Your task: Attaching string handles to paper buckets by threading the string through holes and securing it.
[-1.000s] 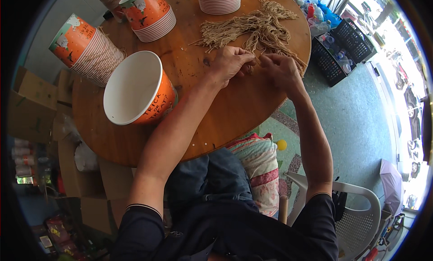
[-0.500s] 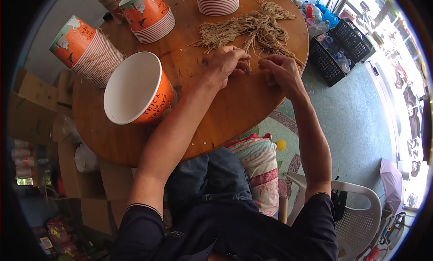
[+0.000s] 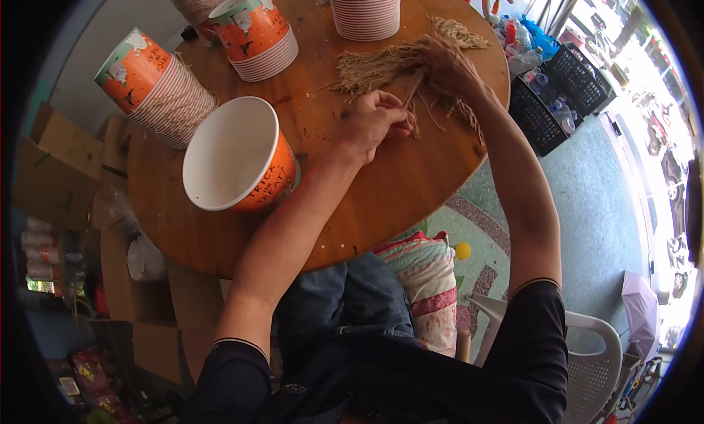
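The right hand (image 3: 451,68) touches tan twine (image 3: 374,68) on the worktop (image 3: 345,196) — grip unclear. The left hand (image 3: 374,123) curls near loose strands (image 3: 431,110), possible pinch unclear.

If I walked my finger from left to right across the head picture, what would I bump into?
Cardboard box → big bucket → left hand → right hand → black crate → purple umbrella.

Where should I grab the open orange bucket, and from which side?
Probably the near-left rim, coming from the person's left, thumb inside the bucket: it stands mouth up, so the thin rim offers an edge to pinch. The nearest stack crowds its far-left side, and the left forearm passes by its right.
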Demonstrator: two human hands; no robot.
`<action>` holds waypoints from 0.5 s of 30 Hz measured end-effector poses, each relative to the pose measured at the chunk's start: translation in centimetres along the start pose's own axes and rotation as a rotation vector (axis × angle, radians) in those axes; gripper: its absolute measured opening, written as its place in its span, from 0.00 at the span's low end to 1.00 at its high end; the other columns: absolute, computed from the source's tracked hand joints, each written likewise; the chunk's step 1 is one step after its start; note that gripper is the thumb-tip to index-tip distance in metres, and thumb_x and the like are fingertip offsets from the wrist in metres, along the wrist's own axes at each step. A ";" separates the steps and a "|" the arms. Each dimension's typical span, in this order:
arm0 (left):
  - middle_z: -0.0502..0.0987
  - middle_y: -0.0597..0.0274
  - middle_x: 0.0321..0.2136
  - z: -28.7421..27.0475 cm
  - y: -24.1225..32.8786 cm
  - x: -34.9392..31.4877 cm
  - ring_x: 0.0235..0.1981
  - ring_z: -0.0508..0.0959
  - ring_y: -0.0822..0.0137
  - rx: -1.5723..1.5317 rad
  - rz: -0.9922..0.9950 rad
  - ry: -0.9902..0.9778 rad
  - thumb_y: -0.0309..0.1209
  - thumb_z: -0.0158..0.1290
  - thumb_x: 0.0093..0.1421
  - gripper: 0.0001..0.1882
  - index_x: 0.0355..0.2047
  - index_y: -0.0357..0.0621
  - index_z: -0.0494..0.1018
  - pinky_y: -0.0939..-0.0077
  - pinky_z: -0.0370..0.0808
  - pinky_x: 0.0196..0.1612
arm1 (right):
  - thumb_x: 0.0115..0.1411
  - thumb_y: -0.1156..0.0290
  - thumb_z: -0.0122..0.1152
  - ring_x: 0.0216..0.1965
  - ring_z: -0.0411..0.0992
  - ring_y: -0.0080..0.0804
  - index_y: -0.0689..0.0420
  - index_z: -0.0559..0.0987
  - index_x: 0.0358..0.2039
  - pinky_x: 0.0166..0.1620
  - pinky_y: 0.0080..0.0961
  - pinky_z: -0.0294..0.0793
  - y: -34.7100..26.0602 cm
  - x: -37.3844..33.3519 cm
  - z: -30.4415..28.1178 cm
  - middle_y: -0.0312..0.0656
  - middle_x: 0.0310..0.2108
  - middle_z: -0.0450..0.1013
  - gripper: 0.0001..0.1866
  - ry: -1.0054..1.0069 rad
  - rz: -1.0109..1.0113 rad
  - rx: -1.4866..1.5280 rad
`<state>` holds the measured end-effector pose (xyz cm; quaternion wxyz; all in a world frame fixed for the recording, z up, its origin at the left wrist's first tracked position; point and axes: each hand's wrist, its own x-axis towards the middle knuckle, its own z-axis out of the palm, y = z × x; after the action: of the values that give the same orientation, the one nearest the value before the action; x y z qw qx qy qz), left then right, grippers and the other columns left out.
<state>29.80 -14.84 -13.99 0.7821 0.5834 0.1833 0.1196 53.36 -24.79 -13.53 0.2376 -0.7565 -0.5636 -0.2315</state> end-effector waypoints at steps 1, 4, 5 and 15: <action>0.83 0.51 0.34 0.4 0.1 -0.2 0.31 0.84 0.65 -0.002 0.009 -0.007 0.21 0.59 0.64 0.08 0.41 0.40 0.72 0.73 0.83 0.35 | 0.65 0.71 0.55 0.62 0.69 0.50 0.58 0.82 0.50 0.64 0.41 0.69 1.8 -0.6 1.0 0.50 0.57 0.73 0.15 -0.056 0.010 -0.060; 0.83 0.52 0.33 0.5 -0.3 -2.4 0.30 0.83 0.67 0.109 0.094 -0.200 0.21 0.57 0.64 0.04 0.39 0.37 0.74 0.73 0.82 0.36 | 0.68 0.68 0.51 0.66 0.66 0.53 0.58 0.81 0.52 0.68 0.43 0.65 3.9 -1.2 3.4 0.52 0.59 0.72 0.16 -0.060 0.073 -0.052; 0.83 0.53 0.33 0.8 -0.1 -4.0 0.30 0.83 0.68 0.141 0.065 -0.286 0.20 0.57 0.64 0.03 0.38 0.37 0.75 0.73 0.81 0.36 | 0.69 0.67 0.51 0.67 0.64 0.53 0.57 0.81 0.53 0.69 0.43 0.63 4.9 -1.8 3.5 0.53 0.60 0.71 0.17 -0.040 0.096 -0.047; 0.85 0.59 0.33 -6.3 7.7 -23.8 0.36 0.83 0.74 0.346 -0.333 -0.629 0.21 0.60 0.64 0.03 0.35 0.38 0.76 0.79 0.78 0.41 | 0.70 0.62 0.51 0.63 0.69 0.53 0.58 0.80 0.52 0.65 0.48 0.66 3.6 -0.8 -0.1 0.53 0.58 0.74 0.18 -0.118 0.163 -0.022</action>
<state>5.80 -16.70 -4.66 0.6989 0.6771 0.0447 -0.2262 56.65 -26.35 -14.33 0.2140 -0.8146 -0.5107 -0.1728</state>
